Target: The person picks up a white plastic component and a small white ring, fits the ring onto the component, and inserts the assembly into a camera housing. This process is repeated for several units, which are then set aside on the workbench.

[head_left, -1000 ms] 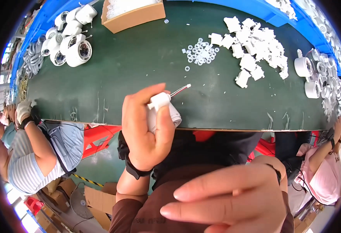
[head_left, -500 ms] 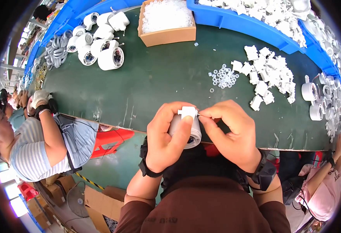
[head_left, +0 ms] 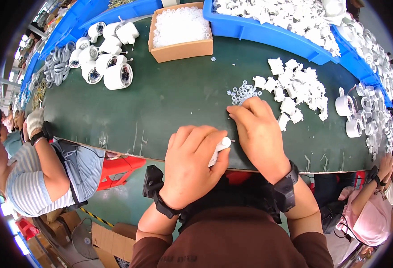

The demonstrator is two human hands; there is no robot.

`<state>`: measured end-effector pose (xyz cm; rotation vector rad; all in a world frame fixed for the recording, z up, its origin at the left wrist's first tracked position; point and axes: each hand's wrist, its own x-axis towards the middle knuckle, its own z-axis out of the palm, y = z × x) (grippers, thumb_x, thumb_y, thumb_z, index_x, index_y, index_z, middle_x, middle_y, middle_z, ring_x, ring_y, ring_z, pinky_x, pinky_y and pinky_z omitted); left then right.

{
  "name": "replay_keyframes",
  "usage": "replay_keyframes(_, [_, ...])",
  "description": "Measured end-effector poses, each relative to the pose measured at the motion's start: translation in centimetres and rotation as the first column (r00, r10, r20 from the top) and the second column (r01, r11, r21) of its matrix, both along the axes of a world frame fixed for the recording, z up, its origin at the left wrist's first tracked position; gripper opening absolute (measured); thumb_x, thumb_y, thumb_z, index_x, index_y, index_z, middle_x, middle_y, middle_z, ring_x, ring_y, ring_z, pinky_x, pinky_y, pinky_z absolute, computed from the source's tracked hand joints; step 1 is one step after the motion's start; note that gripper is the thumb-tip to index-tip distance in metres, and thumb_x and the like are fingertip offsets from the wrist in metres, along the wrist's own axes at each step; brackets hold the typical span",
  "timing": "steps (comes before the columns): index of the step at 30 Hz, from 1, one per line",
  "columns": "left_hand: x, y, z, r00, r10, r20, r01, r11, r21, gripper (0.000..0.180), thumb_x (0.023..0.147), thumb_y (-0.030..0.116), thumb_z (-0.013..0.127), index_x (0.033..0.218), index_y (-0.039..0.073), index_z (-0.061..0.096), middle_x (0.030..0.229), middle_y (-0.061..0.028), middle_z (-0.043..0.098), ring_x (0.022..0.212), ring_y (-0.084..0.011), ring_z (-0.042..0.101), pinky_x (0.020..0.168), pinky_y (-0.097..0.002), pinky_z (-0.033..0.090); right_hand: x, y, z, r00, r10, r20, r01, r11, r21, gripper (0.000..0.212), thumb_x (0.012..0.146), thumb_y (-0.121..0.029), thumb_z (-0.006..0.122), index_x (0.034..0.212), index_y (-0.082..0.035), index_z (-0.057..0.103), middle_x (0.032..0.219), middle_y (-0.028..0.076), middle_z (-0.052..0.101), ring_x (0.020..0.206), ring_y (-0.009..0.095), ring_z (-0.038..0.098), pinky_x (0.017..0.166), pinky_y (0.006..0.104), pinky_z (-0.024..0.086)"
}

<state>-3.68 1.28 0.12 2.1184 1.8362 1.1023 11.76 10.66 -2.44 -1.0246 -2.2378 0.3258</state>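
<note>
My left hand is wrapped round a white camera housing near the table's front edge. Only its white end and side show past the thumb and fingers; the rest is hidden under the palm. A thin tip pokes out from it to the right. Farther forward, my right hand has thumb and forefinger pressed together at the near edge of a small heap of clear plastic rings. Whatever lies between those fingertips is too small or hidden to name. White plastic brackets lie heaped just right of the rings.
A cardboard box of clear rings stands at the back, beside blue bins of white parts. White camera housings and grey rings sit far left. More white housings lie right. A person sits at left, another at right.
My right hand has left the housing and reached forward to the clear rings. The left hand has turned over the housing, which now shows its end. The whole view has shifted slightly.
</note>
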Motion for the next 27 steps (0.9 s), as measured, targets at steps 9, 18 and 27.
replay_keyframes(9, [-0.1, -0.2, -1.1, 0.993, 0.032, 0.113, -0.037, 0.998, 0.043, 0.033, 0.076, 0.007, 0.078, 0.105, 0.006, 0.063, 0.115, -0.0086, 0.062, 0.092, -0.0301, 0.060, 0.080, -0.0401, 0.047, 2.8, -2.3, 3.4, 0.820, -0.104, -0.562, -0.431, 0.535, -0.727, 0.016, 0.091, 0.008, 0.068, 0.104, 0.001, 0.075, 0.107, 0.008, 0.065, 0.098, 0.016, 0.064, 0.089, 0.0296, 0.052])
replay_keyframes(18, [-0.6, 0.0, -1.4, 0.995, -0.031, 0.096, 0.023, 0.997, 0.078, 0.036, 0.071, 0.004, 0.079, 0.102, 0.007, 0.060, 0.112, -0.0091, 0.062, 0.090, -0.0294, 0.060, 0.076, -0.0396, 0.046, 1.6, -2.5, 2.7, 0.770, -0.204, -0.605, -0.512, 0.368, -0.776, 0.012, 0.094, 0.004, 0.069, 0.106, 0.002, 0.071, 0.107, 0.008, 0.069, 0.100, 0.015, 0.066, 0.091, 0.0315, 0.055])
replay_keyframes(27, [0.3, -0.1, -1.6, 0.996, 0.014, 0.084, -0.024, 0.993, 0.116, 0.038, 0.069, -0.001, 0.079, 0.101, 0.007, 0.061, 0.104, -0.0120, 0.064, 0.091, -0.0322, 0.063, 0.077, -0.0403, 0.051, 0.9, -2.8, 2.4, 0.756, -0.234, -0.611, -0.530, 0.330, -0.781, 0.014, 0.098, -0.003, 0.067, 0.111, 0.002, 0.067, 0.111, 0.008, 0.070, 0.100, 0.012, 0.066, 0.092, 0.0292, 0.054])
